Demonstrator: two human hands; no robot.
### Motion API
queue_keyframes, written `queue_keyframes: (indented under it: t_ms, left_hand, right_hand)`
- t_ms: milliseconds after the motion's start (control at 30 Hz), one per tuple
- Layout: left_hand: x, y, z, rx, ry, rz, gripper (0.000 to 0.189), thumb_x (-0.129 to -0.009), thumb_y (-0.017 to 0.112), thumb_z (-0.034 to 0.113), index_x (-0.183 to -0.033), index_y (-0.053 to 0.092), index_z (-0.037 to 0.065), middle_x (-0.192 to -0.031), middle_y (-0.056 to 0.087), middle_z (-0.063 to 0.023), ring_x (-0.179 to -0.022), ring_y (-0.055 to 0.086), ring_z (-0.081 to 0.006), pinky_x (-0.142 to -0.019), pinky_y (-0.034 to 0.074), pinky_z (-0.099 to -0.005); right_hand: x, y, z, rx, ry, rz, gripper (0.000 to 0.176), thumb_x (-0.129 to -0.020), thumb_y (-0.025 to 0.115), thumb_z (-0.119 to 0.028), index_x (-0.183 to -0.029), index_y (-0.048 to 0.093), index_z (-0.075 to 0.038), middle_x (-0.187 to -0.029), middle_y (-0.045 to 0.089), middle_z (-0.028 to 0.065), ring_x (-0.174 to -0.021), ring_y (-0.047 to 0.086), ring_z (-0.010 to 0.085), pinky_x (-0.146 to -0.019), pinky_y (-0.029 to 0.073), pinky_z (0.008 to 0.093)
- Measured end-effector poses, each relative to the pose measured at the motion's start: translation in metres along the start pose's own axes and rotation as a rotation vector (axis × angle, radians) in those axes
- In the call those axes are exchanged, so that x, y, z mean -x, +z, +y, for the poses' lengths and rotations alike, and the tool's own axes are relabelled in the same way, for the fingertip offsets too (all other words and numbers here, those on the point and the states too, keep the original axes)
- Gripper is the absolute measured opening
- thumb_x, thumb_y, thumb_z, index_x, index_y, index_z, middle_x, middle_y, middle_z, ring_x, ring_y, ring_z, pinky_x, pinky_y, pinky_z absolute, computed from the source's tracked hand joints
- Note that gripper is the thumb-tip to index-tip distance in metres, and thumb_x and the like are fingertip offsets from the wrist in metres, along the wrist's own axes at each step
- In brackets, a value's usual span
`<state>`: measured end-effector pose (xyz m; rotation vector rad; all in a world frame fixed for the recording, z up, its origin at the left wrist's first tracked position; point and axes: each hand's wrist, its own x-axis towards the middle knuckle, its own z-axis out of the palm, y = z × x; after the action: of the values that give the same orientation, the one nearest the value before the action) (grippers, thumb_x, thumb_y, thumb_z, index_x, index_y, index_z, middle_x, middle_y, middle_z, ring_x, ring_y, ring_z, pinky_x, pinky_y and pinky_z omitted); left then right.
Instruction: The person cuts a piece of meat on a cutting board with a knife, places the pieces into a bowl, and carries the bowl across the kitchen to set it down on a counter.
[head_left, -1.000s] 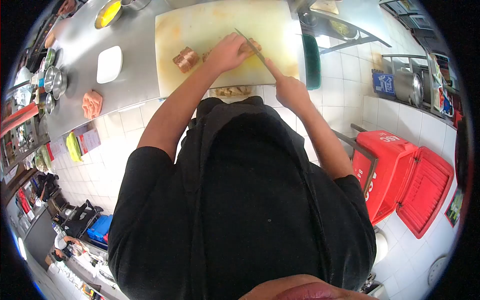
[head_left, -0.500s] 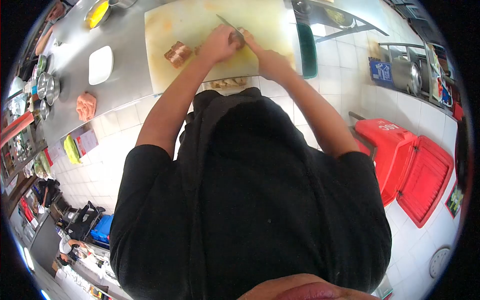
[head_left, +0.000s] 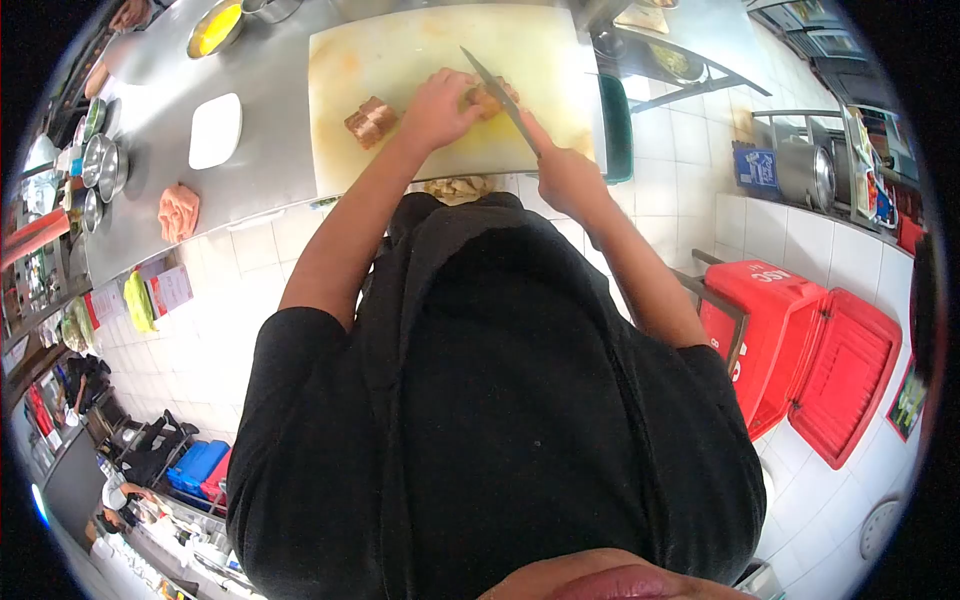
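On a pale cutting board (head_left: pixel 345 60), a browned piece of meat (head_left: pixel 489 103) lies beneath a long knife (head_left: pixel 498 88). My right hand (head_left: pixel 573 182) is wrapped round the knife's handle, with the blade slanting up and left across the meat. At the meat's left side, the bent fingers and thumb of my left hand (head_left: pixel 441 108) grip its end and partly hide it. Left of that hand sits another brown chunk of meat (head_left: pixel 371 122) with a pale layer through it.
A white dish (head_left: pixel 215 130), a pinkish cloth (head_left: pixel 179 212) and a bowl of yellow contents (head_left: pixel 216 30) are on the steel counter (head_left: pixel 270 120) to the left. Beside the board's right edge is a green bin (head_left: pixel 616 128). A red lidded box (head_left: pixel 765 320) stands further right.
My right hand has drawn the knife back toward me and to the right. More of the blade and the meat now show. The whole view has shifted slightly.
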<state>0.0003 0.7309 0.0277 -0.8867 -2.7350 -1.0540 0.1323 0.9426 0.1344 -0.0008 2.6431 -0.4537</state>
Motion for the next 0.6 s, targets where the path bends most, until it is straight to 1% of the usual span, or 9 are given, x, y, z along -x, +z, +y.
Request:
queue_keyframes:
  t_ms: [100,200,300,400,500,600]
  left_hand:
    - [0.001,-0.003,0.000,-0.023,-0.007,-0.039,0.042,-0.083,0.078,0.029,-0.118,0.065,0.008,-0.116,0.064,-0.0156,-0.112,0.061,-0.0364,-0.096,0.051,-0.0472]
    - [0.000,-0.003,0.000,-0.011,-0.039,-0.083,0.040,-0.084,0.077,0.029,-0.116,0.065,0.009,-0.113,0.065,-0.0140,-0.112,0.062,-0.0353,-0.096,0.051,-0.0469]
    - [-0.002,-0.002,-0.001,-0.021,-0.063,-0.113,0.036,-0.084,0.076,0.027,-0.114,0.065,0.009,-0.111,0.066,-0.0134,-0.112,0.062,-0.0348,-0.096,0.050,-0.0471]
    - [-0.001,0.002,-0.007,-0.023,-0.057,-0.118,0.035,-0.084,0.076,0.026,-0.113,0.065,0.008,-0.111,0.065,-0.0138,-0.111,0.062,-0.0351,-0.095,0.050,-0.0475]
    - [0.000,0.011,-0.015,-0.011,-0.061,-0.112,0.035,-0.085,0.075,0.025,-0.112,0.064,0.006,-0.111,0.065,-0.0144,-0.110,0.062,-0.0357,-0.095,0.050,-0.0479]
    - [0.000,0.015,-0.018,0.001,-0.079,-0.112,0.035,-0.086,0.074,0.025,-0.112,0.063,0.004,-0.110,0.065,-0.0153,-0.109,0.062,-0.0362,-0.094,0.050,-0.0481]
  right_hand:
    - [0.001,0.009,-0.001,-0.037,-0.006,0.000,0.084,-0.094,0.050,-0.003,-0.165,0.018,-0.035,-0.093,0.071,0.0271,-0.087,0.070,0.0447,-0.078,0.053,0.0544]
    - [-0.004,0.014,0.003,0.054,-0.033,-0.009,0.084,-0.094,0.051,-0.003,-0.165,0.017,-0.035,-0.091,0.071,0.0260,-0.084,0.070,0.0441,-0.076,0.054,0.0541]
    - [-0.008,0.008,0.004,0.137,-0.041,-0.044,0.095,-0.089,0.055,-0.001,-0.166,0.012,-0.036,-0.086,0.073,0.0198,-0.081,0.073,0.0371,-0.073,0.058,0.0498]
    - [-0.015,0.009,0.009,0.141,-0.087,-0.035,0.097,-0.087,0.056,0.000,-0.166,0.012,-0.036,-0.086,0.073,0.0198,-0.079,0.073,0.0367,-0.071,0.058,0.0491]
    - [-0.021,0.003,0.010,0.138,-0.102,-0.056,0.098,-0.085,0.057,0.001,-0.166,0.013,-0.035,-0.086,0.073,0.0203,-0.079,0.072,0.0380,-0.070,0.057,0.0500]
    - [-0.032,0.009,0.014,0.117,-0.161,-0.015,0.097,-0.085,0.058,0.001,-0.165,0.015,-0.034,-0.086,0.072,0.0210,-0.079,0.072,0.0391,-0.070,0.057,0.0505]
